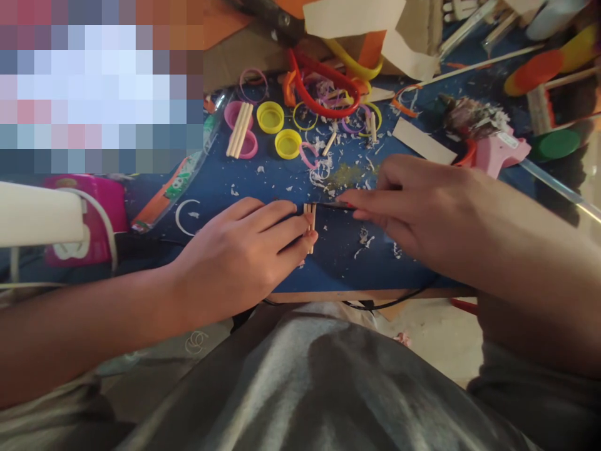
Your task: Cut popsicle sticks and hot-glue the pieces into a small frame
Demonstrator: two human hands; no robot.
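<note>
Under the fingertips of my left hand [248, 244] a short bundle of thin wooden sticks [310, 209] is held upright in view against the blue tabletop [338, 257]. My right hand [417, 203] is closed around a thin, dark-bladed knife [328, 205], its handle mostly hidden by the fingers. The blade lies crosswise at the far end of the sticks, touching or very near them. Beyond my hands, another row of joined sticks [240, 129] rests across two pink bottle caps [248, 144]. Pale shavings are scattered around.
Yellow caps [288, 144], red scissors handles [323, 106] and coloured rings lie behind my hands. A pink glue gun [500, 150] stands right, beside a cardboard strip [425, 141]. At left are a pink box [89, 213] and a white curved ring [185, 216].
</note>
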